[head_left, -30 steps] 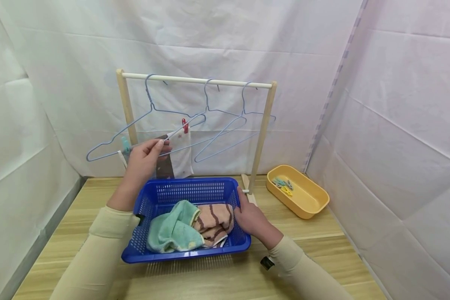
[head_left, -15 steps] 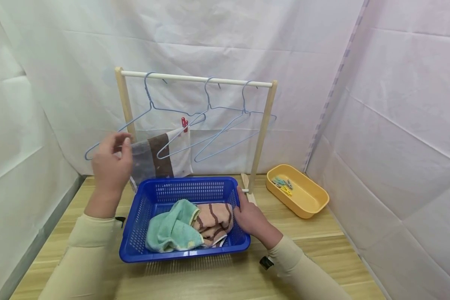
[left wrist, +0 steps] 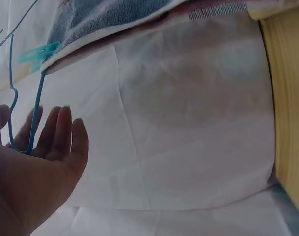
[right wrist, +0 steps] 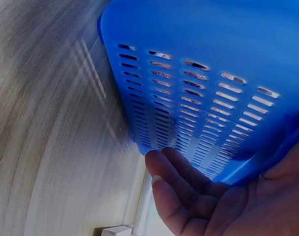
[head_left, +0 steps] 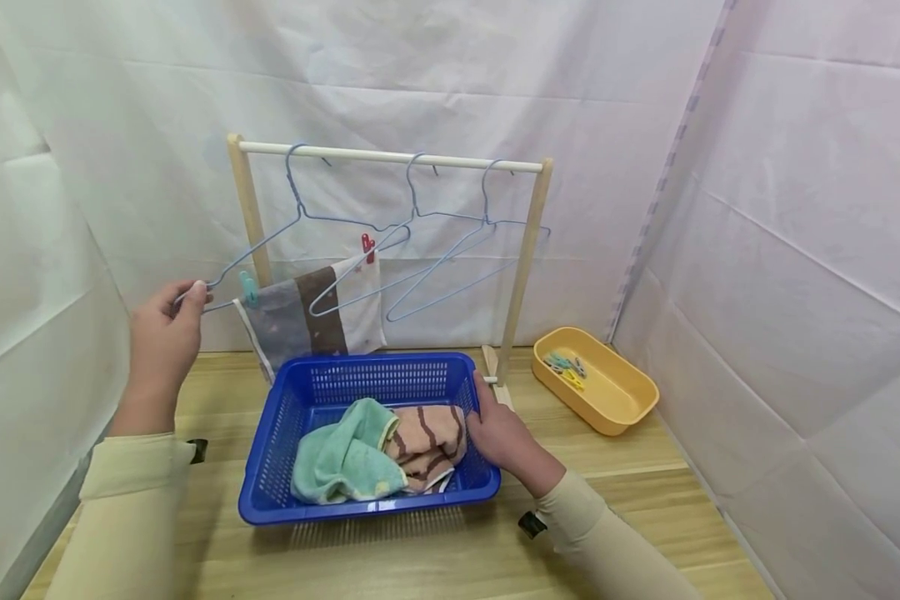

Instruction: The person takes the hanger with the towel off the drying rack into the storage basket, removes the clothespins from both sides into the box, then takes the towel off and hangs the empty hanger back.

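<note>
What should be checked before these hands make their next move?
1. Left hand on the left hanger: ok, holding its end.
2. Left hanger hooked over the rail: ok.
3. Cloth clipped up: ok, with a teal clip and a red clip.
4. Right hand on the blue basket: ok, at its right side.
5. Blue basket flat on the table: cannot tell; contact underneath is unclear.
6. Green towel and striped towel hung up: not ok, both lie in the basket.

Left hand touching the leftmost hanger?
Touching: in the left wrist view, the leftmost hanger has its bent end against the left hand, between thumb and fingers.
</note>
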`<state>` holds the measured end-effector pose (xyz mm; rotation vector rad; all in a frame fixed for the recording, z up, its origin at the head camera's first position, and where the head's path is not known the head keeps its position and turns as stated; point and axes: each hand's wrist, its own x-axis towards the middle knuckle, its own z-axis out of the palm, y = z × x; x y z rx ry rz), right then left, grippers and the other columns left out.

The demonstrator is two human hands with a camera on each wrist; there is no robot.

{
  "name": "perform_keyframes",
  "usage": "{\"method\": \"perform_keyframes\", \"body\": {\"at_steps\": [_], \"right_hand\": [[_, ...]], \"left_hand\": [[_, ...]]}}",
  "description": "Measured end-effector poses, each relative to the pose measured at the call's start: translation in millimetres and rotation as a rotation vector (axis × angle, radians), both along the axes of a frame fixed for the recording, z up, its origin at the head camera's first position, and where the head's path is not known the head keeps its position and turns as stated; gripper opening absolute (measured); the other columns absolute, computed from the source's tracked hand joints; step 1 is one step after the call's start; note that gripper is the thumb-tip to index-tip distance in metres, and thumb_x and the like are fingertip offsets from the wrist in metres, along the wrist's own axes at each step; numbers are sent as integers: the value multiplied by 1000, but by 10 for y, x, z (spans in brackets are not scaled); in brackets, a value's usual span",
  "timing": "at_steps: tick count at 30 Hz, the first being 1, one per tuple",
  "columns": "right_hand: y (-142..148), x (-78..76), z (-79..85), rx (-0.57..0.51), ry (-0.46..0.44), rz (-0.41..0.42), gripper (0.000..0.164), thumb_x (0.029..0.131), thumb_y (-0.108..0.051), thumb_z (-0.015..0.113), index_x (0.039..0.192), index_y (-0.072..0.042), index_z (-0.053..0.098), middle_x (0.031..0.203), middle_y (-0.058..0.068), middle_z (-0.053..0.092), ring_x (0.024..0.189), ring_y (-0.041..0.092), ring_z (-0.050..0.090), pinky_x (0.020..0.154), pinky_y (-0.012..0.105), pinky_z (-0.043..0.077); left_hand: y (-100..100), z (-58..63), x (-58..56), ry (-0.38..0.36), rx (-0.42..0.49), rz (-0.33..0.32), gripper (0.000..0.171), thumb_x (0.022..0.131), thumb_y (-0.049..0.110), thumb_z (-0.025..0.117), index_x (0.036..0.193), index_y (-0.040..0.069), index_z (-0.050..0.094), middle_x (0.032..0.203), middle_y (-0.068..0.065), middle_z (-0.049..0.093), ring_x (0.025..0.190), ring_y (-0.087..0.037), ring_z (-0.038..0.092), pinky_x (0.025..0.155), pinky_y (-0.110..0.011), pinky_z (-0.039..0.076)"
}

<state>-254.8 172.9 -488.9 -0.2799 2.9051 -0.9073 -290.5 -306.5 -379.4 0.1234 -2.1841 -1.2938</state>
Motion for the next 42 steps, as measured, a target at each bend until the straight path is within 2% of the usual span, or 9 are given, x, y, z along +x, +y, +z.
{"method": "perform_keyframes", "body": {"at_steps": [2, 6, 9, 12, 18, 24, 33, 42], "right_hand": [[-3, -1, 2, -3, -3, 0, 74, 113, -19, 48, 178, -8, 14, 69, 8, 61, 60, 22, 61, 57, 43, 50], [-9, -1, 8, -12, -12, -1, 74, 114, -20, 47, 178, -10, 11, 65, 7, 59, 55, 22, 59, 53, 40, 46], [-12, -3, 3, -11, -17, -1, 74, 114, -21, 47, 178, -11, 11, 65, 6, 58, 54, 21, 58, 52, 39, 46], [-13, -1, -2, -7, -15, -2, 74, 114, -20, 46, 178, -11, 11, 66, 7, 59, 55, 22, 60, 53, 40, 47], [-16, -14, -1, -15, -9, -3, 75, 113, -20, 47, 178, -11, 12, 71, 8, 63, 62, 21, 63, 58, 42, 52], [-12, -4, -10, -17, -16, -3, 75, 114, -20, 47, 178, -11, 11, 65, 8, 59, 56, 22, 60, 53, 41, 47], [-10, 0, -18, -27, -3, -1, 74, 113, -19, 48, 178, -10, 13, 79, 13, 68, 66, 22, 65, 63, 45, 55], [0, -5, -47, -28, 2, 1, 75, 113, -19, 48, 178, -10, 13, 74, 10, 65, 62, 21, 63, 58, 43, 52]], "left_hand": [[-11, -30, -8, 0, 93, -95, 53, 118, 42, 53, 146, -1, 66, 131, -6, 77, 119, -4, 71, 104, -18, 57], [18, -63, -25, 107, 340, -271, 44, 114, 31, 63, 137, -7, 68, 117, 3, 81, 109, -9, 77, 90, -19, 63], [33, -65, -14, 154, 471, -320, 40, 112, 26, 68, 133, -9, 70, 110, 1, 83, 104, -10, 79, 85, -20, 65], [36, -57, 1, 184, 547, -336, 39, 110, 21, 71, 131, -12, 70, 106, -2, 84, 101, -12, 80, 84, -22, 65], [37, -43, -1, 221, 602, -336, 37, 109, 15, 72, 129, -16, 71, 102, -7, 84, 98, -16, 81, 87, -26, 65], [57, -52, 0, 217, 580, -304, 36, 109, 15, 72, 128, -15, 72, 98, -7, 84, 94, -15, 81, 86, -26, 65], [87, -53, 3, 233, 599, -343, 33, 110, 12, 69, 130, -15, 71, 98, -9, 84, 92, -14, 83, 85, -28, 65], [127, -40, 22, 242, 584, -328, 33, 110, 13, 69, 129, -14, 72, 98, -8, 84, 93, -14, 83, 86, -26, 65]]}}
